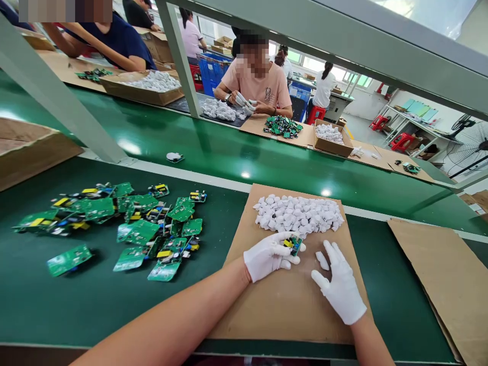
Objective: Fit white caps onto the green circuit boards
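Here's the small circuit board (293, 245), green with a yellow block, up in the gloved left hand (269, 255), pinched at the fingertips just above the cardboard sheet (290, 310). Over to the right hand (340, 282): gloved too, thumb well apart from the fingers, a wide gap there, and in that gap a loose white piece (322, 261); whether a finger touches it, I can't tell. Right behind the hands, a heap of white pieces (299, 214) fills the sheet's far end, close to the left fingers. Off to the left, a spread of green boards (139, 216) covers the dark bench, one lying apart in front. A second cardboard sheet (442, 274) lies at right. Beyond runs a glossy green belt (213, 162), and a grey post (179, 56) cuts across the view of the co-workers opposite.
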The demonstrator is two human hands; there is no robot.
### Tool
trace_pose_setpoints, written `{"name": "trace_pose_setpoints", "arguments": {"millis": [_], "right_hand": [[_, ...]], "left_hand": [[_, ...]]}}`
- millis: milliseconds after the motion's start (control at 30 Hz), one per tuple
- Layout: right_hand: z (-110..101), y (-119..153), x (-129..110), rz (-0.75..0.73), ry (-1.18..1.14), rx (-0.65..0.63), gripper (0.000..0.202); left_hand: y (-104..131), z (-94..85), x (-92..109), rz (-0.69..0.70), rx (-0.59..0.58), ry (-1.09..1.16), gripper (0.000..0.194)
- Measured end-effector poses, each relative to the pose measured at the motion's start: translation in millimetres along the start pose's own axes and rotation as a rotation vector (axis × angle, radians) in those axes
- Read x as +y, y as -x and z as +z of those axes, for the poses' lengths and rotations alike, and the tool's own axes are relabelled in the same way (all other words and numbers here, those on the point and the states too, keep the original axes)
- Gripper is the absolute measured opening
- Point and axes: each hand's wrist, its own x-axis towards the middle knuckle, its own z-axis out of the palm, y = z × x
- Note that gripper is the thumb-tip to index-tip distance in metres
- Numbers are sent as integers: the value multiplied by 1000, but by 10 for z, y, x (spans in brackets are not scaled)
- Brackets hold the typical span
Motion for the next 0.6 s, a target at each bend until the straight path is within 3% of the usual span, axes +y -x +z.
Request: {"name": "trace_pose_setpoints", "arguments": {"millis": [67, 200, 367, 600], "right_hand": [[7, 14, 68, 45, -5, 64, 57], [-17, -3, 34, -4, 17, 81, 28], [-101, -35, -138, -22, -224, 63, 29], [-79, -103, -355, -92, -399, 210, 23]], "left_hand": [[0, 9, 2, -6, -5, -2, 46], [5, 26, -6, -19, -7, 16, 41], [13, 85, -19, -10, 85, -25, 28], [-15, 194, -82, 109, 293, -462, 30]]}}
